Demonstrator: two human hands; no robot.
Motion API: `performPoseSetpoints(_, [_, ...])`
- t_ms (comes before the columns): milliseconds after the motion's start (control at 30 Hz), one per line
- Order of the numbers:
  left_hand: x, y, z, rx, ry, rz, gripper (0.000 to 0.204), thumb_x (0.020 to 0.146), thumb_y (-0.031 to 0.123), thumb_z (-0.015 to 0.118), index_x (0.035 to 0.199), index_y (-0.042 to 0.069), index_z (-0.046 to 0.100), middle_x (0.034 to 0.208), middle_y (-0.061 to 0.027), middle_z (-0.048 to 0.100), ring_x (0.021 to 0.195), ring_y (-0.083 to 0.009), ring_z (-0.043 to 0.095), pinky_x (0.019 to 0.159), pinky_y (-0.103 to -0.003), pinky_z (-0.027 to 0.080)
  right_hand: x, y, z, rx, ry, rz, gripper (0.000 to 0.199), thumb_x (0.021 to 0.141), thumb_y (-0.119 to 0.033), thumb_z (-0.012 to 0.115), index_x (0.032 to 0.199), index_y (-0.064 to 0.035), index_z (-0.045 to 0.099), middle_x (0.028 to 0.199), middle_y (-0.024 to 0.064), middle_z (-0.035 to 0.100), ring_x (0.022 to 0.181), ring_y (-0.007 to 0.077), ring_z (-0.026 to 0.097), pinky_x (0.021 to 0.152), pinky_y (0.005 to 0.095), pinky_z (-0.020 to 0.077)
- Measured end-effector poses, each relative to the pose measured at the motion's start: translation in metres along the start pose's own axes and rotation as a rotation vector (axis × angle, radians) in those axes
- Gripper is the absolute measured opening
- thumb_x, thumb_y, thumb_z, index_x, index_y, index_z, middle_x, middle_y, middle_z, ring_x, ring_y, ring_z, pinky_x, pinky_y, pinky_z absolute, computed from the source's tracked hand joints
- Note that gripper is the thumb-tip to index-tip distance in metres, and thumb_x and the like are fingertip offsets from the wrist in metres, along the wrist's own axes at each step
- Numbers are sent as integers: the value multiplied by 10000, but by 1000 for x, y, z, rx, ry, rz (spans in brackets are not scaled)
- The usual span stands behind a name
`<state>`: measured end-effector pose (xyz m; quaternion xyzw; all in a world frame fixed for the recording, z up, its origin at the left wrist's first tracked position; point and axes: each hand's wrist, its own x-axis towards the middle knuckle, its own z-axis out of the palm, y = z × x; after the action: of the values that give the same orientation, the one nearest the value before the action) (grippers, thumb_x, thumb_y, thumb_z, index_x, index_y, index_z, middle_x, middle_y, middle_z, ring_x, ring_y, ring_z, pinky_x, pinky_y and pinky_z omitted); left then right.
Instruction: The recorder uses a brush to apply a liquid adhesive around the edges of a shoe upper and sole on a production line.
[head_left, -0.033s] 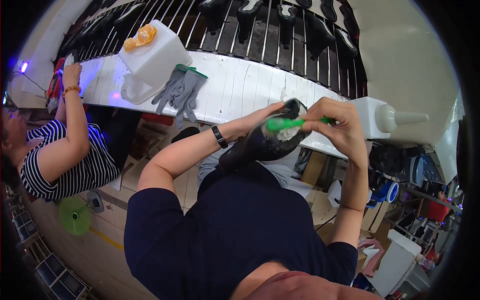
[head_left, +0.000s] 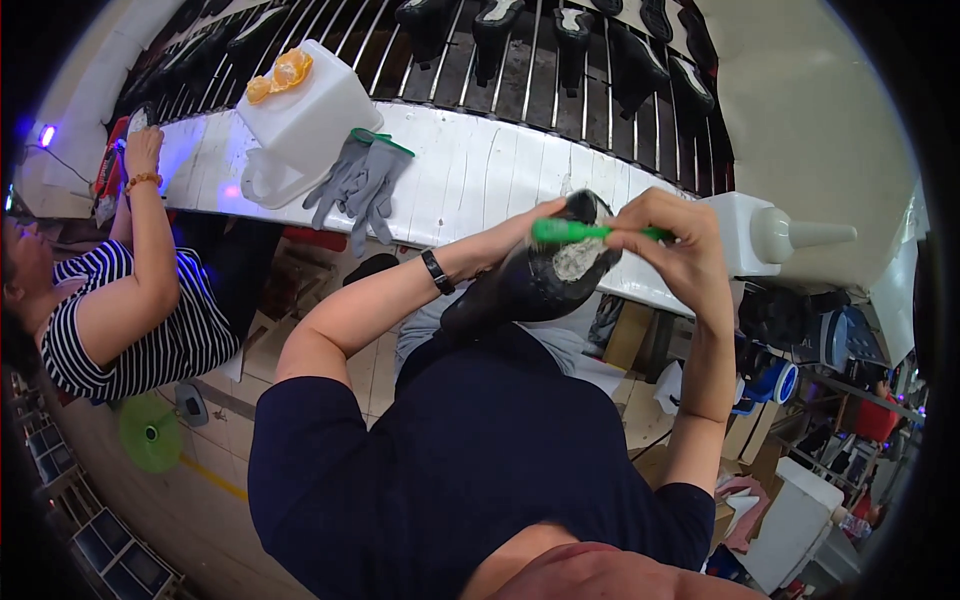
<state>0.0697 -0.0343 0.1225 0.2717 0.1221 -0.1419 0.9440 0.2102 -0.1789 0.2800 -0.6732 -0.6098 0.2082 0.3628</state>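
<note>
A black boot [head_left: 508, 285] is held in front of my chest, its whitish, rough-looking underside facing up. My left hand [head_left: 522, 225] grips its far left side, with the fingers partly hidden behind it. Above the underside, my right hand [head_left: 672, 232] pinches a slim green brush [head_left: 572, 231], which lies crosswise with its head toward the left. Its bristles cannot be made out, nor whether they touch the boot.
Beyond the white bench [head_left: 470, 165] runs a roller rack [head_left: 530, 80] with several black shoes. Grey gloves [head_left: 365, 180] and a white jug [head_left: 310, 110] topped with peeled orange stand left; a white bottle [head_left: 745, 235] stands right. A person in stripes [head_left: 160, 310] works at left.
The green brush has shifted slightly upward and is less blurred. More of the boot's whitish underside shows now. My left hand keeps its grip.
</note>
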Motion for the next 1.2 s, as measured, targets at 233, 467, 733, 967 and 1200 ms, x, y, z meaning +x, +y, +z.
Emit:
performPoseSetpoints(233, [-1,13,-4,334,166,104,668,1025,548,325,1441,35,419,1315,-131,575,1121,-154,612,975,-295,493,-8,14,-13,158,-32,105,120,745,-59,800,845,-24,744,737,27,670,672,82,582,618,236,434])
performPoseSetpoints(467, [-4,17,-1,403,230,90,658,1033,533,313,1420,18,444,1334,-125,566,1150,-156,590,1019,-296,453,2,11,-14,145,-256,-60,169,692,-26,818,808,33,711,735,87,681,690,150,647,629,267,480])
performPoseSetpoints(733, [0,11,-15,359,222,119,660,1034,527,306,1366,-15,484,1258,-150,606,1079,-162,628,972,-297,493,-1,26,-28,229,-288,7,172,681,-49,828,794,19,717,749,79,699,714,157,664,652,276,492])
performPoseSetpoints(967, [6,39,-30,398,388,127,618,1031,504,368,1310,-20,540,1186,-116,640,1003,-136,630,897,-272,507,3,44,-14,272,-441,-25,103,782,-121,787,839,-49,739,762,23,709,725,143,652,661,270,474])
performPoseSetpoints(1200, [21,67,-82,1239,760,296,622,984,513,467,1228,-49,576,1046,-216,691,923,-367,660,890,-390,495,-59,99,0,545,30,211,204,835,47,659,1036,33,685,985,52,660,905,103,601,771,248,489])
